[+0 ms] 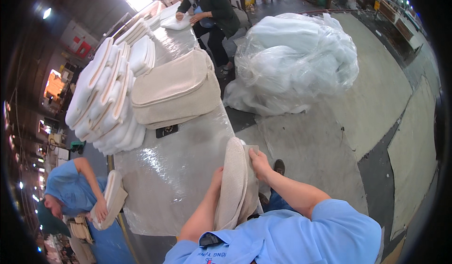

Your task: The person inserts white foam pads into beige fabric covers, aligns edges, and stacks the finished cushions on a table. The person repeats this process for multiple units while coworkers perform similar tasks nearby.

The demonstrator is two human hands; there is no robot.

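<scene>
Standing on edge, a beige fabric cushion (230,184) is resting between a person's two hands, close against the front of a light blue shirt (282,235). The right hand (258,161) is pinching the cushion's upper right layer, thumb toward the wearer. The left hand (217,177) is lying against the cushion's left side; its fingers are mostly hiding, so how firmly it is gripping cannot be told. Left of the hands, a worktop (174,184) is gleaming under clear plastic sheeting. Ahead and to the left of them, a pile of beige cushions (176,92) is lying on it, with a small dark object (167,130) sitting just beside the pile's near edge. Farther left, white padded pieces (101,94) are leaning in tall stacks. Ahead and right of the hands, a big clear bag (296,61) is bulging with white fluffy filling on the floor. Well to the left, a co-worker in blue (73,184) is holding a pale cushion (111,200). Far ahead, a co-worker in dark clothes (220,14) is touching a white pad (176,23).
</scene>
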